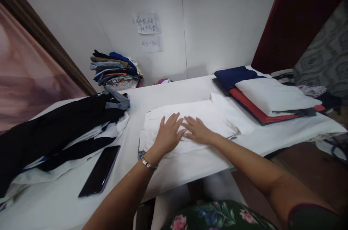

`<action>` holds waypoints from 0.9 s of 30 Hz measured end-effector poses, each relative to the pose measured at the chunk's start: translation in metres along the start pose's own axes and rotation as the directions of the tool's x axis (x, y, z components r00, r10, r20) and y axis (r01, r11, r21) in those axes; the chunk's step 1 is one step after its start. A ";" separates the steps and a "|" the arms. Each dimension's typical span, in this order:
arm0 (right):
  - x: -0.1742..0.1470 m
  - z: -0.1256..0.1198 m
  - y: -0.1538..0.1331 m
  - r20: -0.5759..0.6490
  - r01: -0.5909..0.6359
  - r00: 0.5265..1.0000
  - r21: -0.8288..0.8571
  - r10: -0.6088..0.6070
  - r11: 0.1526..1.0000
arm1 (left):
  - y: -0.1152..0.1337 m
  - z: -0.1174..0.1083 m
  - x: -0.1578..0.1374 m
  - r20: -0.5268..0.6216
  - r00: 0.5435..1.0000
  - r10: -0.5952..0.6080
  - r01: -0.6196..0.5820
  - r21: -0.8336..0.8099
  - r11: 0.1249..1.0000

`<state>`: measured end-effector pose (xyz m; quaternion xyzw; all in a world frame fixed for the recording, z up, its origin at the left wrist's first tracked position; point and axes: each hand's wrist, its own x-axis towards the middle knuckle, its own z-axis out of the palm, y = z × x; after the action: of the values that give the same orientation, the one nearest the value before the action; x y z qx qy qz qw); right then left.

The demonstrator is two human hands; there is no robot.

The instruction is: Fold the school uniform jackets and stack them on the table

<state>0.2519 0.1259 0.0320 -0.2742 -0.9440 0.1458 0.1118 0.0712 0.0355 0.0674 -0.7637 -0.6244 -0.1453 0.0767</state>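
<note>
A white garment [190, 110] lies spread out on the white-covered table [174, 92], its right end loose and creased. Dark patterned cloth shows from beneath its lower left corner. My left hand [169, 134] rests flat on the garment near its middle, fingers spread. Just to the right, my right hand [198, 130] also presses flat on the white cloth with its fingers apart. The fingertips of both hands nearly meet. Neither hand grips anything.
Left lies a heap of black and white clothes [70, 124], with a phone [100, 171] beside it. Folded clothes form a stack [115, 70] by the wall and another pile [272, 95] at right. Handwritten paper notes [148, 23] hang on the wall.
</note>
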 end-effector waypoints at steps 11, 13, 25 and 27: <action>-0.030 -0.039 0.015 -0.094 -0.013 0.996 0.015 0.014 1.000 | -0.026 0.056 -0.004 0.029 0.999 -0.019 0.015 0.151 0.988; -0.035 -0.067 0.039 -0.212 -0.083 0.975 -0.051 0.070 0.995 | -0.026 0.056 -0.004 0.025 0.999 -0.021 0.017 0.151 0.988; -0.007 -0.049 0.158 -0.039 -0.420 0.908 -0.120 0.418 0.900 | -0.034 0.069 -0.005 -0.027 0.999 -0.023 0.026 0.112 0.993; -0.004 -0.032 0.155 -0.051 -0.411 0.911 -0.161 0.409 0.897 | -0.034 0.070 -0.006 -0.017 0.999 -0.028 0.030 0.105 0.994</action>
<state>0.3394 0.2559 0.0096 -0.4763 -0.8731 0.0835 0.0625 0.0456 0.0584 -0.0027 -0.7483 -0.6415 -0.1193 0.1193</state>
